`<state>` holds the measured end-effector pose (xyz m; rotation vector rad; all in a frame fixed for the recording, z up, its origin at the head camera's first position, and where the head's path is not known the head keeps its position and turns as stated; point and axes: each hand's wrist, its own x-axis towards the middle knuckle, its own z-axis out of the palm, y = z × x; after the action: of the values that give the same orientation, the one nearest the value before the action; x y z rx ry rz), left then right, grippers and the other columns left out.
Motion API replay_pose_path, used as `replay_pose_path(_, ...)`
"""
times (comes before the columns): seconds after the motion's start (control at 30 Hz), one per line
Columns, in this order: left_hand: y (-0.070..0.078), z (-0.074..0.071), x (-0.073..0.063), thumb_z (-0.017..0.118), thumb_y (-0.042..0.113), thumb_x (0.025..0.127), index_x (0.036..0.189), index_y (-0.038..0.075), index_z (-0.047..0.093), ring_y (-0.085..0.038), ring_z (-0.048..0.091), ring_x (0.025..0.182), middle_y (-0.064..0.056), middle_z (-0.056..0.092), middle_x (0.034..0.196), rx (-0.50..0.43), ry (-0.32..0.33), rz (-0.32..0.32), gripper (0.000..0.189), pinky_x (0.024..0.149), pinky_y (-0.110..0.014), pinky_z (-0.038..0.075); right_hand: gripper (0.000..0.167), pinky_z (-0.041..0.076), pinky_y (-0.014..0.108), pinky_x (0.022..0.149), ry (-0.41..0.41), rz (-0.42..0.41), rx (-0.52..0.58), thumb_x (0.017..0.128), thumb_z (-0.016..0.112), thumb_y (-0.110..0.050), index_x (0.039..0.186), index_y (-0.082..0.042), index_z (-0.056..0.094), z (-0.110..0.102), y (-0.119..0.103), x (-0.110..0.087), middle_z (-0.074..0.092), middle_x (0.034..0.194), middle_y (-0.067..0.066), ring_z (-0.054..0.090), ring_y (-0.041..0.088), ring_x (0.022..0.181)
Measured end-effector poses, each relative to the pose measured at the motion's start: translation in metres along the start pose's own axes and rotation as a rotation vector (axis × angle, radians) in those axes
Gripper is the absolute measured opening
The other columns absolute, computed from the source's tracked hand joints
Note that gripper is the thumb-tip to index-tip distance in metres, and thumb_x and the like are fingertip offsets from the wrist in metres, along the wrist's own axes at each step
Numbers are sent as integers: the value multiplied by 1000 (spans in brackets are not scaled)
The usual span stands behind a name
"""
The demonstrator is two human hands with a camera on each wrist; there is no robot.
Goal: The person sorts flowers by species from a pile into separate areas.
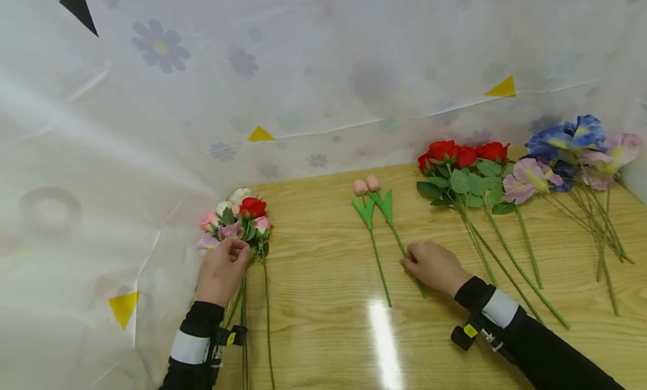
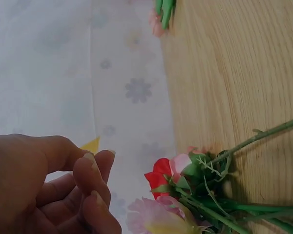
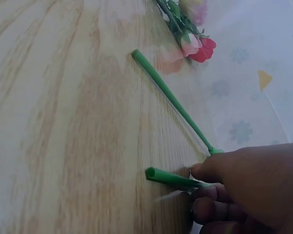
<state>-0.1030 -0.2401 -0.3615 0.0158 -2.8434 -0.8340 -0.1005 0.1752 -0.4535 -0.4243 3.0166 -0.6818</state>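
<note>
On the right, my right hand (image 1: 436,266) pinches the green stem of a pink tulip (image 1: 373,183) low down, between thumb and fingers. The cut end of that stem (image 3: 158,174) sticks out past the fingertips in the right wrist view. A second pink tulip (image 1: 360,187) lies just left of it on the table. My left hand (image 1: 222,272) is over a mixed bunch of flowers, beside a red rose (image 1: 253,207) and a pale purple bloom (image 2: 158,217). Its fingers are loosely bent, with nothing between them in the left wrist view.
Several red roses (image 1: 442,150) with long stems lie on the right of the wooden table (image 1: 323,266). Beyond them are blue irises (image 1: 581,134) and pinkish-purple irises (image 1: 528,179). A flower-printed sheet (image 1: 323,69) rises along the back and left side.
</note>
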Motion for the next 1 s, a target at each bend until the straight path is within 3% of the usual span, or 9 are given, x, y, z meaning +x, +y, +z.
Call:
replay_pose_path(0.13, -8, 0, 1, 61, 18, 98, 104, 3, 68, -22, 60, 63, -19, 72, 95, 81, 10, -38, 18, 53, -30, 42, 38, 22, 23, 47, 4, 6, 6, 96, 66, -26, 65, -17, 45, -1, 2, -3, 35, 54, -5, 32, 9, 45)
replay_pose_path(0.27, -21, 0, 3, 62, 18, 96, 103, 1, 69, -24, 61, 60, -19, 72, 92, 193, -30, -110, 20, 50, -36, 46, 37, 21, 23, 49, 21, 18, 21, 97, 65, -28, 66, -17, 47, -5, 3, -7, 35, 54, -4, 32, 9, 46)
replay_pose_path(0.43, -39, 3, 2, 68, 26, 93, 72, 5, 66, -24, 58, 55, -9, 61, 63, 343, -202, -203, 29, 48, -37, 42, 37, 21, 23, 49, 54, 23, 24, 97, 64, -28, 66, -17, 47, -10, 2, -11, 35, 54, -4, 31, 9, 46)
replay_pose_path(0.5, -44, 5, 1, 69, 29, 93, 62, 9, 58, -22, 55, 54, -4, 52, 56, 380, -278, -231, 38, 49, -35, 39, 37, 22, 23, 48, 59, 20, 29, 97, 64, -28, 66, -17, 48, -12, 2, -12, 35, 54, -4, 32, 9, 46)
replay_pose_path(0.57, -47, 5, 1, 67, 30, 93, 60, 10, 57, -22, 56, 55, -3, 51, 55, 398, -314, -236, 40, 50, -36, 40, 36, 22, 23, 48, 63, 13, 32, 97, 64, -27, 66, -17, 49, -13, 1, -13, 37, 54, -4, 33, 9, 46)
replay_pose_path(0.77, -56, 6, 4, 63, 16, 93, 71, 4, 64, -35, 66, 66, -16, 67, 71, 398, -240, -243, 25, 56, -49, 50, 34, 23, 22, 47, 74, 0, 45, 97, 64, -26, 67, -18, 51, -12, -1, -17, 38, 53, -5, 33, 7, 46)
replay_pose_path(1.0, -71, 18, 4, 62, 11, 91, 78, -1, 68, -42, 67, 71, -25, 70, 82, 386, -189, -185, 18, 59, -55, 52, 35, 23, 21, 47, 66, -6, 69, 97, 64, -26, 66, -19, 51, -12, -2, -22, 37, 53, -7, 33, 5, 45)
